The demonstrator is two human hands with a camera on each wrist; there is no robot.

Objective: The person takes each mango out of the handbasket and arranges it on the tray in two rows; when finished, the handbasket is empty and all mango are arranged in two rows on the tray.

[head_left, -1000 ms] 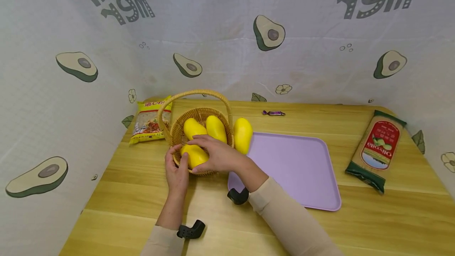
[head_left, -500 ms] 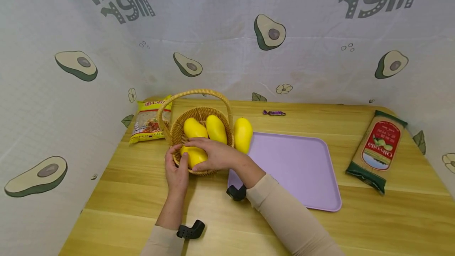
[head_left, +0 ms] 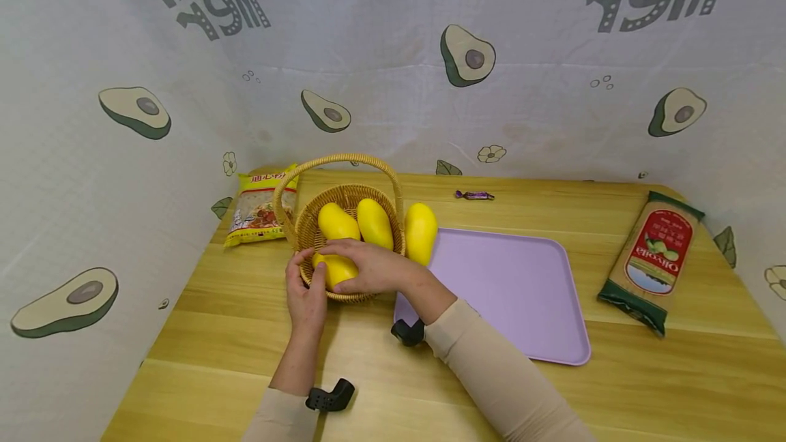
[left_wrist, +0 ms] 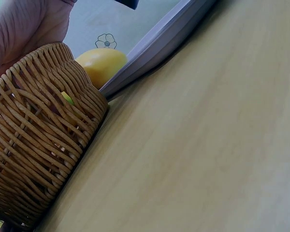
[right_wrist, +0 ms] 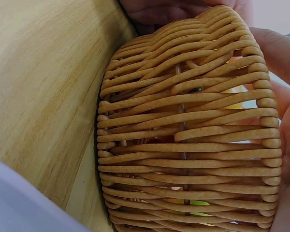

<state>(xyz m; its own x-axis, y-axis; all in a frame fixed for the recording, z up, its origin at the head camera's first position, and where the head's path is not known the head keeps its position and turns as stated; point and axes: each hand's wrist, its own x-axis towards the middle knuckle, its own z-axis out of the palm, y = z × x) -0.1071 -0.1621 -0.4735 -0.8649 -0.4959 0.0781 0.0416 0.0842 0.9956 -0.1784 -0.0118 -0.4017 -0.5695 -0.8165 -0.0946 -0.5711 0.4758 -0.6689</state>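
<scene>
A wicker basket (head_left: 347,191) with a tall arched handle stands on the table, holding yellow mangoes. My left hand (head_left: 306,300) grips its near left rim, thumb on the inner side and fingers outside. Over the front mango (head_left: 335,269) my right hand (head_left: 379,269) is curled, fingertips at its far side and thumb at its near side. Two more mangoes, one on the left (head_left: 338,222) and one on the right (head_left: 375,224), lie behind it. Both wrist views show the woven basket wall (left_wrist: 43,130) close up, with hands at the rim.
Another mango (head_left: 420,234) lies right of the basket, at the corner of a lilac tray (head_left: 510,292). A yellow food bag (head_left: 254,211) is behind the basket to the left. A purple-wrapped candy (head_left: 475,195) lies at the back, and an Olivoilà packet (head_left: 651,258) far right.
My right hand has shifted very slightly left and down over the front mango, showing more of the mango behind. My left hand and the basket have stayed in place.
</scene>
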